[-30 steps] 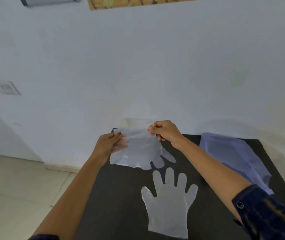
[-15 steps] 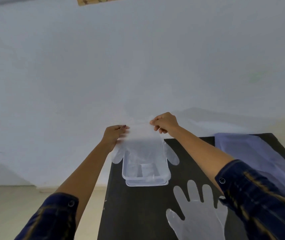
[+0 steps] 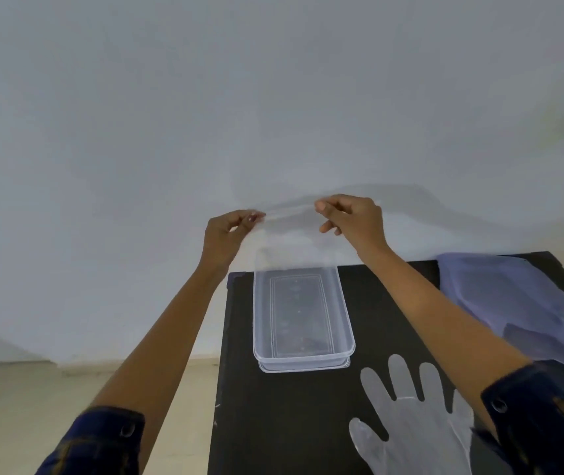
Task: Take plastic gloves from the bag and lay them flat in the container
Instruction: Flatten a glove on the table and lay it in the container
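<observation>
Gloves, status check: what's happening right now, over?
Left hand and right hand pinching one glove, stretched above the container. Second glove flat on table. Nothing in the way.

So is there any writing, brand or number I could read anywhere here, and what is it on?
None can be read.
Clear container: raised marks on its base, too faint to tell as text.
Held glove, glove lying on the black table, bluish bag: plain, no print visible.
Sleeve buttons: too small to read.
</observation>
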